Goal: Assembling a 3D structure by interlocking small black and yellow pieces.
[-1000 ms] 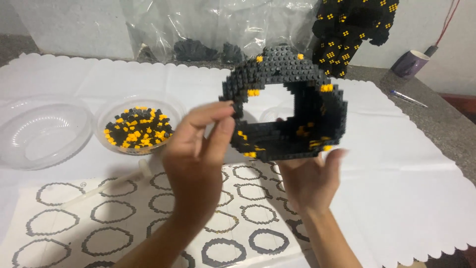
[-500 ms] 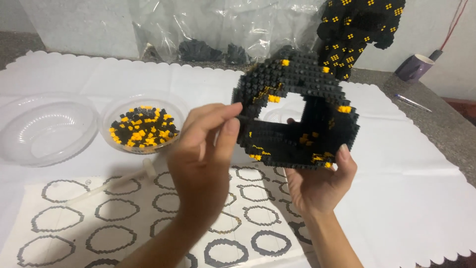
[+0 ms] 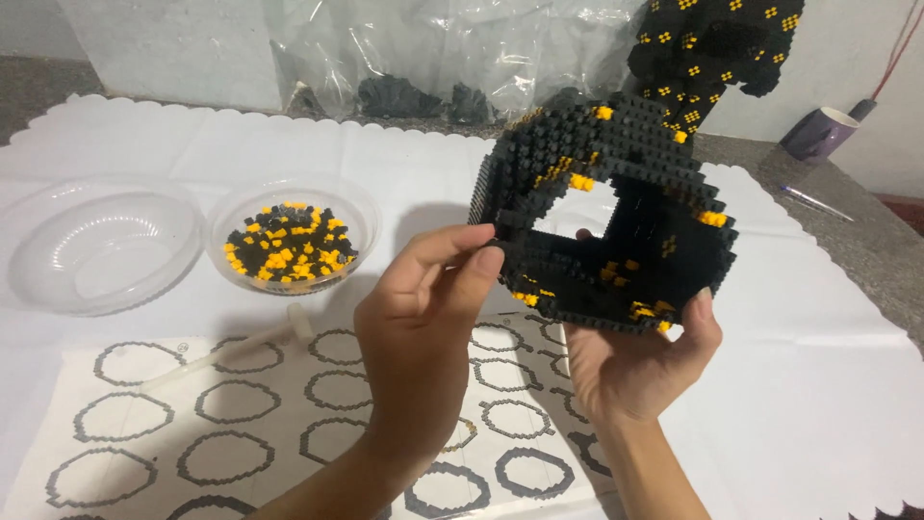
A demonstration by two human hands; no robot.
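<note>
Black-and-yellow brick ring model point(image 3: 616, 221) held upright above the surface point(image 3: 818, 385). Cradled from below by right hand point(image 3: 630, 366), fingers curled around its bottom edge. Pinched at its left inner rim by left hand point(image 3: 423, 327), thumb and forefinger pressed together. Behind left: clear bowl of loose bricks point(image 3: 289, 246); beneath: printed ring-pattern sheet point(image 3: 241, 424).

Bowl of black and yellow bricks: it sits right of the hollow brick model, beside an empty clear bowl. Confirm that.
Not quite. The head view shows the bowl of black and yellow bricks left of the hollow brick model, not right. It does sit beside the empty clear bowl.
</note>
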